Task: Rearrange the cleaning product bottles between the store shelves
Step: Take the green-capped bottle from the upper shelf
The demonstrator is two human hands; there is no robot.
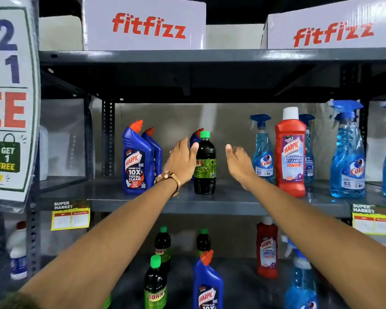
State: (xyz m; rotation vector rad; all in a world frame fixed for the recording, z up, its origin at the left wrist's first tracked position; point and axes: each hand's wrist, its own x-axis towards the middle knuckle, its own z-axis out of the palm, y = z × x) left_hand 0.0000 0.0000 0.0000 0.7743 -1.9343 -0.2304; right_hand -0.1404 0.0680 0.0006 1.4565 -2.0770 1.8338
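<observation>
A dark Sunny bottle with a green cap (205, 166) stands upright on the middle shelf (232, 206). My left hand (182, 160), with a watch on its wrist, is open just left of it, thumb near the bottle's shoulder. My right hand (239, 162) is open to the bottle's right, a gap apart. Blue Harpic bottles (135, 159) stand left of my hands, and one blue bottle is partly hidden behind my left hand. A red Harpic bathroom cleaner (290, 152) and blue Colin sprays (347, 152) stand to the right.
The lower shelf holds several Sunny bottles (155, 284), a blue Harpic (207, 284), a red Harpic (267, 248) and a Colin spray (302, 282). White Fitfizz boxes (144, 24) sit on the top shelf. A promo sign (8, 97) hangs at left.
</observation>
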